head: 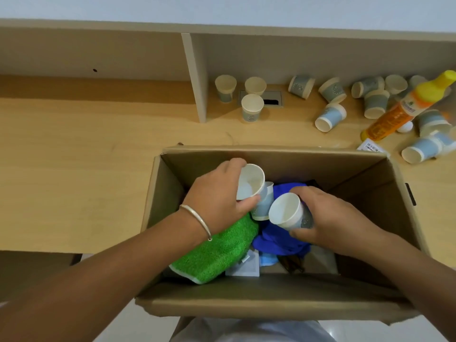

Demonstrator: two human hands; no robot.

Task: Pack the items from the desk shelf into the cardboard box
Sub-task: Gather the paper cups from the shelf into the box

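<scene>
Both my hands are down inside the open cardboard box at the desk's front edge. My left hand grips a white paper cup, its mouth facing up. My right hand grips a second paper cup, tilted toward me. Between them another cup lies in the box. Under the hands lie a green towel and a blue cloth. On the desk shelf, three cups stand upright and several more cups lie scattered at the right.
An orange bottle with a yellow cap lies among the cups at the far right, next to a small white label. A vertical shelf divider stands behind the box. A cable grommet sits behind the upright cups.
</scene>
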